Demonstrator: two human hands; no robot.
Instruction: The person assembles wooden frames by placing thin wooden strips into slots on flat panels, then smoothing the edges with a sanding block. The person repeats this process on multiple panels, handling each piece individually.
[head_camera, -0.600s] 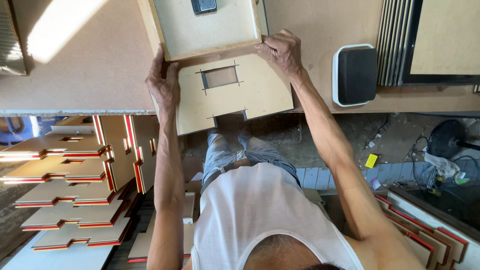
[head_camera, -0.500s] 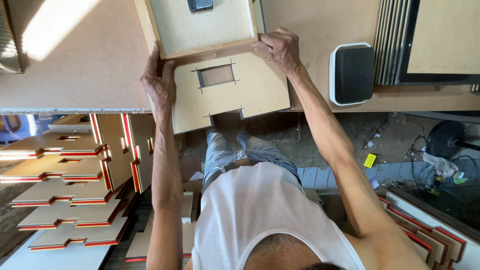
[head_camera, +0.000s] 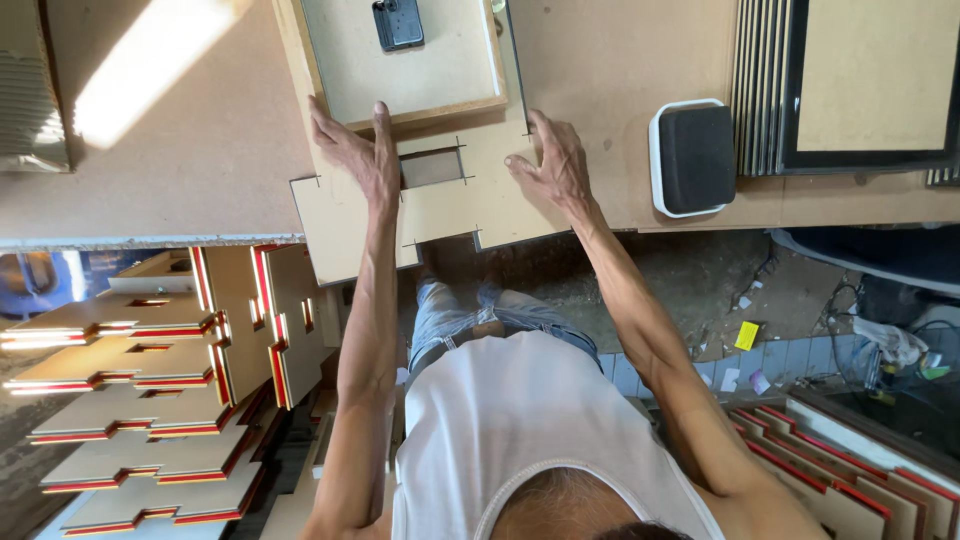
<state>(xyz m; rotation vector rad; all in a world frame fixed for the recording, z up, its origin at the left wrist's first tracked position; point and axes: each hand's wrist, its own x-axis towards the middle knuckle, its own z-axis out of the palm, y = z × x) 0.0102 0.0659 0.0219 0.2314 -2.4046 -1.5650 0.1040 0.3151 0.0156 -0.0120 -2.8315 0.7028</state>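
A flat tan board panel with a rectangular window cut in its middle lies on the brown worktable, its near edge hanging over the table's front. My left hand rests flat on the panel just left of the window, fingers spread. On the panel's right part my right hand presses down, fingers reaching its far edge. Just beyond the panel lies a shallow wooden frame with a pale back and a small black clip.
A black pad in a white tray sits to the right, beside a stack of dark-edged boards and a framed panel. Piles of cut panels with red edges stand lower left, more at lower right. A littered floor lies below.
Both hands have shifted from the panel's outer edges inward onto its top face. The panel now lies flatter and squarer on the table.
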